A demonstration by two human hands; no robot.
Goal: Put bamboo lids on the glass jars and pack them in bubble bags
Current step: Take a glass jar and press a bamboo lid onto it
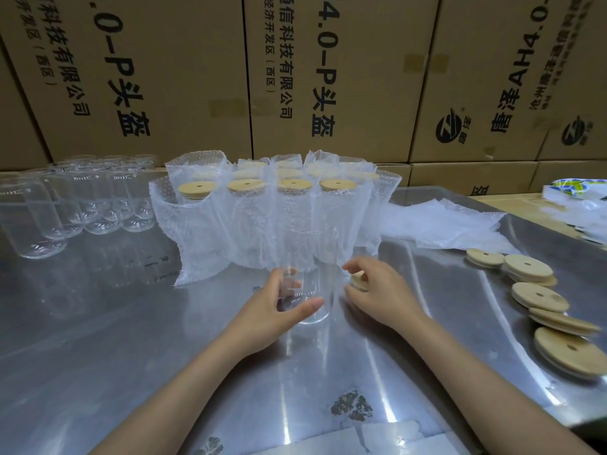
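An empty clear glass jar [312, 257] stands upright on the steel table, in front of me. My left hand [279, 310] grips its lower part, thumb across the front. Just right of the jar, my right hand [381, 290] holds a round bamboo lid [358, 280] in curled fingers, mostly hidden by the hand. Behind the jar stand several lidded jars in bubble bags [262, 211]. Loose bamboo lids [538, 297] lie in a row at the right.
Several empty glass jars [82, 205] stand at the back left. Flat bubble bags [440, 224] lie at the back right. Cardboard boxes [328, 77] wall off the far side. The steel table [131, 356] has bare surface near me.
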